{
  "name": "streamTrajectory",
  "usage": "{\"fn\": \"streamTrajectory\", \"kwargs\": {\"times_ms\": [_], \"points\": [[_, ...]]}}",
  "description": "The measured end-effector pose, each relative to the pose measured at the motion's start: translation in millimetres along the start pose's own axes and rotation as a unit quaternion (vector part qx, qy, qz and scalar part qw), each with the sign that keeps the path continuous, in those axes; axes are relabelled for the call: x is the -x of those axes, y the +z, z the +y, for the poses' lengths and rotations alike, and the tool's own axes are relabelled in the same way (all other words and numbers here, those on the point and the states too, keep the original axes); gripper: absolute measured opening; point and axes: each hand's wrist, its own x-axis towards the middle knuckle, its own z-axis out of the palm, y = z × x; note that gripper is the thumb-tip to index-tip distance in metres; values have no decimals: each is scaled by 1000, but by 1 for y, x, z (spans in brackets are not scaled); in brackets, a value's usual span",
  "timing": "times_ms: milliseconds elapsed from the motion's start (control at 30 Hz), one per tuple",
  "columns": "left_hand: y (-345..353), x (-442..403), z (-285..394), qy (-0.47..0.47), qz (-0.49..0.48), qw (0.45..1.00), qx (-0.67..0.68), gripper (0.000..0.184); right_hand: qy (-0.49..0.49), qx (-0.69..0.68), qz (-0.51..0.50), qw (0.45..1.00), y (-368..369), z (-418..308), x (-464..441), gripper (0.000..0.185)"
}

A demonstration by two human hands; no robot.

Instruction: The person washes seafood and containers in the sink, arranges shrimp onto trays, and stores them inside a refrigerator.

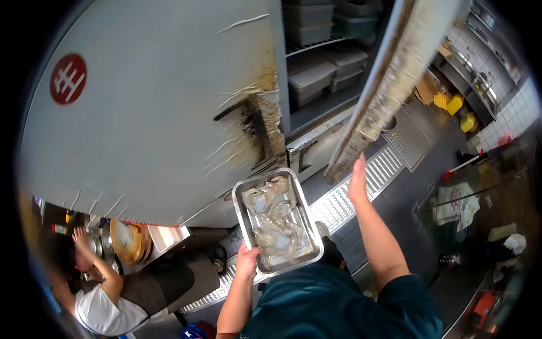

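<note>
My left hand (247,261) grips the near left edge of a rectangular metal tray (306,244), with the thumb over the rim. Greyish, translucent raw seafood that looks like shrimp (276,217) lies in the tray. My right hand (358,181) holds nothing, its fingers stretched out flat. It is beside the worn edge of an open fridge door (384,85); whether it touches the door I cannot tell. Inside the open fridge compartment, several lidded plastic containers (310,79) stand on shelves.
A closed grey fridge door (152,113) with a dark handle (257,133) fills the left. A co-worker (118,294) stands at lower left by a counter with round wooden boards (127,240). Metal floor grating (333,203) runs below. Yellow items (454,104) lie at far right.
</note>
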Motion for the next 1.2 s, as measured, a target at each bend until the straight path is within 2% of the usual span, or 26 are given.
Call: {"fn": "streamTrajectory", "kwargs": {"times_ms": [333, 433, 467, 500, 533, 567, 600, 633, 700, 733, 833, 867, 900, 967, 1067, 1200], "points": [[67, -52, 26, -55, -75, 995, -37, 57, 174, -16, 79, 981, -56, 51, 55, 49], [82, -64, 32, -58, -80, 993, -63, 57, 347, -71, 104, 929, -61, 59, 82, 44], [87, -67, 33, -60, -77, 993, -71, 57, 402, -139, 58, 903, -61, 66, 97, 43], [93, -71, 32, -66, -80, 992, -76, 57, 443, -238, -28, 864, -62, 84, 116, 32], [97, -75, 33, -71, -83, 991, -79, 57, 509, -336, -78, 789, -66, 48, 112, 36], [102, -80, 33, -76, -85, 990, -81, 57, 465, -402, -178, 768, -68, 42, 115, 46], [113, -83, 39, -74, -86, 988, -103, 57, 448, -458, -200, 741, -68, 27, 111, 58], [121, -87, 39, -73, -88, 988, -103, 57, 434, -482, -224, 727, -69, 15, 103, 62], [135, -97, 39, -68, -94, 988, -106, 57, 405, -429, -245, 769, -61, 16, 84, 64], [138, -102, 37, -82, -101, 984, -122, 59, 321, -372, -264, 830, -64, 12, 75, 60], [155, -122, 33, -93, -96, 984, -121, 59, 295, -260, -272, 879, -62, 20, 58, 56], [156, -131, 32, -96, -108, 980, -137, 56, 282, -242, -242, 896, -62, 26, 54, 51], [162, -141, 30, -2, -79, 977, -199, 56, 272, -242, -236, 901, -62, 30, 50, 51], [183, -159, 32, 187, -23, 930, -315, 59, 249, -241, -223, 911, -64, 37, 40, 51], [235, -173, 75, 343, 29, 856, -386, 62, 250, -225, -184, 924, -70, 36, 25, 49], [310, -226, 110, 412, -42, 819, -398, 56, 258, -241, -129, 927, -76, 47, 13, 45]]}}
